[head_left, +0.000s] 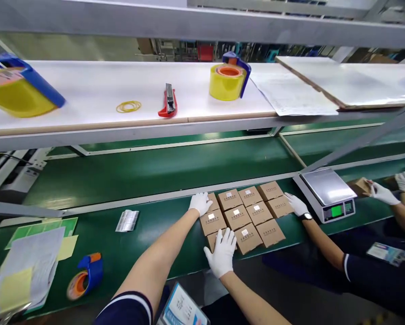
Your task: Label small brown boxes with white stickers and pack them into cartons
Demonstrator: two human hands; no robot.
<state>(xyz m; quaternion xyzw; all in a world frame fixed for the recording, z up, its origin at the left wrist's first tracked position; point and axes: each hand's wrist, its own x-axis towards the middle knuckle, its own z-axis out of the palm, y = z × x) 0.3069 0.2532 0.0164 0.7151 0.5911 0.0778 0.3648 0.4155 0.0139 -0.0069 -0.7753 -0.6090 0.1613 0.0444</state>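
Small brown cardboard boxes (pixel 236 217), several of them, sit close together in rows on the green bench. Some carry a small white label on top. My left hand (pixel 200 204), in a white glove, touches the back left box (pixel 214 201), its fingers laid against the edge. My right hand (pixel 221 253), gloved too, lies with spread fingers over the front left box (pixel 211 239), covering much of it. A co-worker's gloved hand (pixel 296 206) touches the right side of the group.
A digital scale (pixel 327 194) stands at right; beyond it another person's gloved hand holds a box (pixel 359 186). On my left lie labels (pixel 127 220), a tape dispenser (pixel 86 277) and papers (pixel 33 266). The shelf above holds a red cutter (pixel 169 101) and yellow tape (pixel 226 82).
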